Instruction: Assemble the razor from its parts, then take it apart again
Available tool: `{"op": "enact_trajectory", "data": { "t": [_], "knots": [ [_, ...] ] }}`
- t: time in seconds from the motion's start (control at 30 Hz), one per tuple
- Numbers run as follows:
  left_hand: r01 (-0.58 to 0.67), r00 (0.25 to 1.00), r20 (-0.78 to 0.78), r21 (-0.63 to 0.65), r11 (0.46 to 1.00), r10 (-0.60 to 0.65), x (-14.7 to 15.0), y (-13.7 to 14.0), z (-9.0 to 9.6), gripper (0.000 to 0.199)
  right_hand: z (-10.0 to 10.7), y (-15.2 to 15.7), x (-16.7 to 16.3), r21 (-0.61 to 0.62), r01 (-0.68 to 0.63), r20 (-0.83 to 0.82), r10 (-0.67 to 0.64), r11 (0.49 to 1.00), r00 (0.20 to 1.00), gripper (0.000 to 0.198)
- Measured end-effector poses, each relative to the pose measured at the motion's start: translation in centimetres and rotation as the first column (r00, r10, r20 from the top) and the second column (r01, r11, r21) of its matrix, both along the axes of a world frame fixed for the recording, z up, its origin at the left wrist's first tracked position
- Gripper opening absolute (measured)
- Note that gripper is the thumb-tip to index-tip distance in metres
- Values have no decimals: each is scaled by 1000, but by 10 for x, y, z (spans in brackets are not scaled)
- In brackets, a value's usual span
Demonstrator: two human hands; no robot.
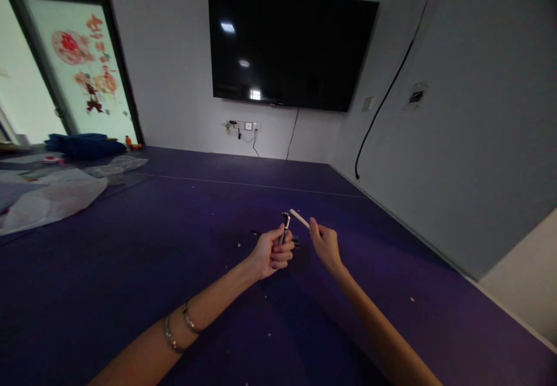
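Observation:
My left hand [270, 253] is closed around a slim, shiny metal and black object [286, 223] with a small bent head at its top; its exact kind is too small to make out. Between the fingers of my right hand [325, 245] is a thin white stick [299, 218], its rounded tip close to the head of the metal object. Whether the two touch, I cannot tell. A small black piece [255, 233] lies on the purple floor [195, 270] beyond my left hand. Another dark piece [296, 241] shows just right of my left fingers, partly hidden.
Clear plastic sheeting [56, 197] and a dark blue bundle [85, 145] lie on the left, near a glass door [78, 61]. A television [291, 49] hangs on the far wall above sockets [248, 126]. A black cable [383, 98] dangles along the right wall.

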State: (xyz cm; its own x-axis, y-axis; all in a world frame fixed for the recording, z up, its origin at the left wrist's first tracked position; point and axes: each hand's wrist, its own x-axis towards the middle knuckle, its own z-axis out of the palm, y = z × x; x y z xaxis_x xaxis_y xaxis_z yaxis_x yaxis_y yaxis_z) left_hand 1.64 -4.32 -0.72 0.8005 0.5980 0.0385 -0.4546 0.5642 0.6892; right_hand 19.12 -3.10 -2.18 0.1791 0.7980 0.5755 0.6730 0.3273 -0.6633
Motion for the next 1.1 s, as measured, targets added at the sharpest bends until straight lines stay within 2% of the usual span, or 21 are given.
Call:
{"op": "enact_trajectory", "data": {
  "t": [0.2, 0.5, 0.7, 0.83, 1.1],
  "knots": [
    [15, 1000, 21, -26, 1000, -15, 0, -1, 1, 33, 3, -2, -3, 33, -34, 0, 34, 999, 999, 52],
    [3, 1000, 4, -7, 1000, -3, -1, 0, -1, 34, 2, -4, -1, 101, 22, 29, -25, 995, 999, 50],
    [16, 1000, -13, 25, 1000, -15, -2, -1, 3, 36, -7, -2, 8, 138, 97, 72, -108, 986, 992, 50],
    [10, 1000, -17, 33, 999, -9, -1, -2, 3, 36, -7, -2, 8, 174, 97, 50, -107, 980, 993, 49],
    [-15, 1000, -11, 68, 998, 15, -2, -1, 5, 34, -18, 3, 12, 133, 53, 104, -68, 990, 992, 51]
  ]
}}
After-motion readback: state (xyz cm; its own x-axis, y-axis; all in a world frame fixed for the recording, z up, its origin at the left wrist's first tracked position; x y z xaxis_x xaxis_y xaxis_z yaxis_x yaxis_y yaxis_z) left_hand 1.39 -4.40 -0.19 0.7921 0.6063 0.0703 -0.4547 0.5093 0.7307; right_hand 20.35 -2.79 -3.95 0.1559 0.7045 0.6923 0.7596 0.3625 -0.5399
